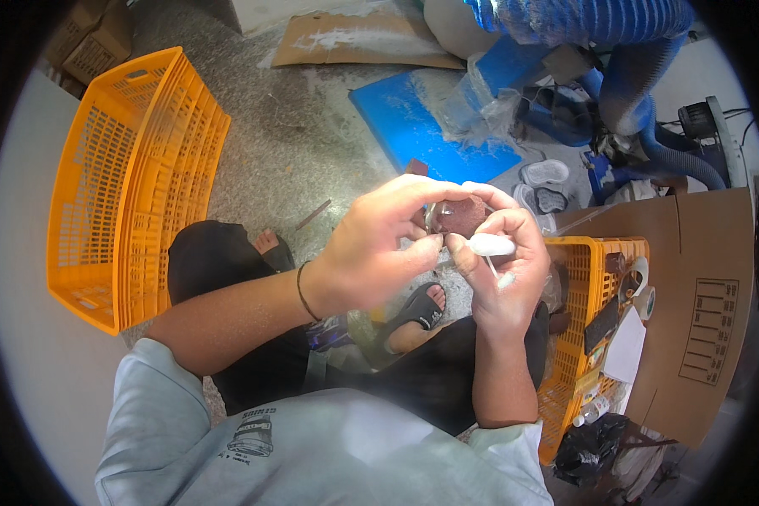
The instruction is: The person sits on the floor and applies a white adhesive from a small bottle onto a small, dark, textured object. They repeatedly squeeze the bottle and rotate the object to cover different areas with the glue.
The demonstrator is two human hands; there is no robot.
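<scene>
In front of my body both hands meet around a small reddish-brown piece with a rough face [462, 216]; its kind I cannot make out. A shiny, pale edge shows at its left side. My left hand [367, 244] grips it from the left, the index finger stretched over the top and the thumb below. From the other side my right hand [513, 261] closes on it, thumb and fingers bent. Across the right hand's fingers lies a white rounded form [491, 244]; whether it is a finger wrap or a held object is unclear. A brown block end [417, 167] shows beyond my left hand.
Yellow plastic crates [126, 194] stand at the left, another yellow crate [569, 337] at my right. Beside that rises a cardboard sheet [691, 312]. Farther off are a blue board [430, 122], blue ribbed hoses [628, 84] and flattened cardboard [363, 40]. A thin brown strip [314, 214] lies on the floor.
</scene>
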